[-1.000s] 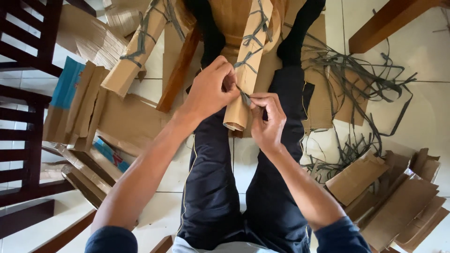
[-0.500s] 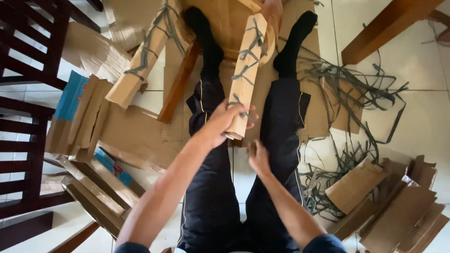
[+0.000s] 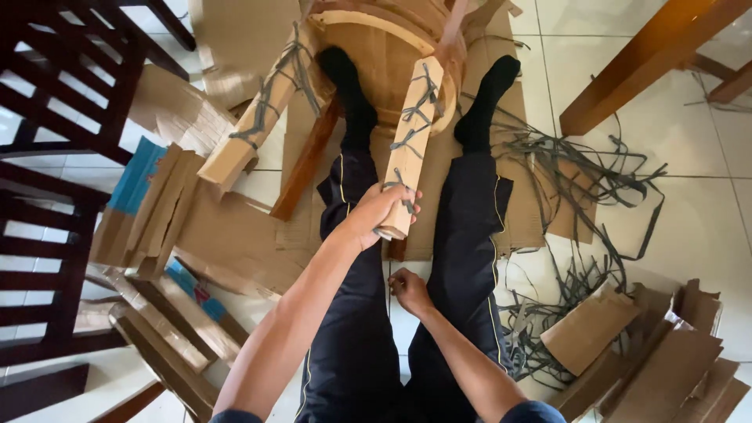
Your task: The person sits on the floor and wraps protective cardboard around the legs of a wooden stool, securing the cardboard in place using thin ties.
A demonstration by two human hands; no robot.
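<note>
A person sits on the tiled floor, legs stretched toward the top of the frame, with an overturned wooden chair [image 3: 384, 63] between the feet. The left hand [image 3: 376, 215] is closed around the lower end of a cardboard-wrapped chair leg [image 3: 413, 133] at centre frame. The right hand [image 3: 409, 290], just below, is loosely curled and holds nothing visible. Grey straps [image 3: 580, 188] and cardboard pieces [image 3: 627, 352] litter the right side.

A pale tiled floor [image 3: 705, 235] is seen in soft daylight. Dark chairs [image 3: 55, 117] are ranged at the left, and brown timber legs [image 3: 642, 63] are set at the upper right. Cardboard scraps [image 3: 650, 352] are strewn about.
</note>
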